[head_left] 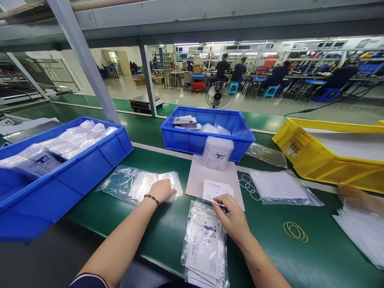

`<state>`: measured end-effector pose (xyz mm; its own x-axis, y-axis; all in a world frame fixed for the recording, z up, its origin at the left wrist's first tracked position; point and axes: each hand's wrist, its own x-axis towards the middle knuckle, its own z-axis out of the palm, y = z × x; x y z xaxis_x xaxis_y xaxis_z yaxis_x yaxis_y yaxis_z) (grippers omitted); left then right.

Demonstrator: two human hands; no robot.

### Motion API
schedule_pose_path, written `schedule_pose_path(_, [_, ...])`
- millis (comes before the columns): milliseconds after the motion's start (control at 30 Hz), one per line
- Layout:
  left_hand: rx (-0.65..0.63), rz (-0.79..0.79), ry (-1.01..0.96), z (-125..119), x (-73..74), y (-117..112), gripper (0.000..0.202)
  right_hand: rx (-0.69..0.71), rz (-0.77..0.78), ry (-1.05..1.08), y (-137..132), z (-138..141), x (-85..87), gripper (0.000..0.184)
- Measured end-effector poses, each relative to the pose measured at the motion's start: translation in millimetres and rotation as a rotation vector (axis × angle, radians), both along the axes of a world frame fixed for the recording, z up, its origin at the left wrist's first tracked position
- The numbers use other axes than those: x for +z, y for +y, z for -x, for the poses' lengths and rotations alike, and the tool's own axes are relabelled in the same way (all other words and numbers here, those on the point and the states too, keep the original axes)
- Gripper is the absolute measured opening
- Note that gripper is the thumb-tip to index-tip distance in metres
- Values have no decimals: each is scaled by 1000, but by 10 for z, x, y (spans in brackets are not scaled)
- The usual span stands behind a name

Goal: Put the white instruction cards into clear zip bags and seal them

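My left hand [162, 191], a beaded bracelet at its wrist, bends its fingers down onto a pile of clear plastic bags [141, 185]; the fingertips are partly hidden. With thumb and fingers together, my right hand [232, 214] grips the near edge of a printed booklet [218, 189] on a small stack. That stack lies on a grey cardboard sheet [192, 176]. Just below, bagged booklets [205, 244] lie overlapped near the table edge. Behind the stack, more booklets [217, 155] stand upright in a clear plastic case against a blue bin.
A blue bin [207, 140] with booklets stands ahead, another blue bin [75, 176] with banded packs at left. At right are a yellow bin [330, 168], a bagged white stack [282, 186], white rings [249, 187], rubber bands [295, 232] and plastic bags [360, 228]. Metal posts rise behind.
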<state>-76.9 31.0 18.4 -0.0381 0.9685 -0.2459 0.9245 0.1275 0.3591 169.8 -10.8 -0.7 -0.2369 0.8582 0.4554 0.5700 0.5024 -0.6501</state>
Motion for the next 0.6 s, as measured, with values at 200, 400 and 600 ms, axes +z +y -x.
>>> schedule_pose_path(200, [-71, 13, -103, 114, 0, -16, 14, 31, 132, 147, -37, 94, 9, 21])
schedule_pose_path(400, [-310, 68, -449, -363, 134, -343, 18, 163, 726, 459, -58, 266, -95, 35])
schedule_pose_path(600, [-192, 89, -747, -790, -26, -410, 35, -17, 166, -67, -105, 228, -176, 26])
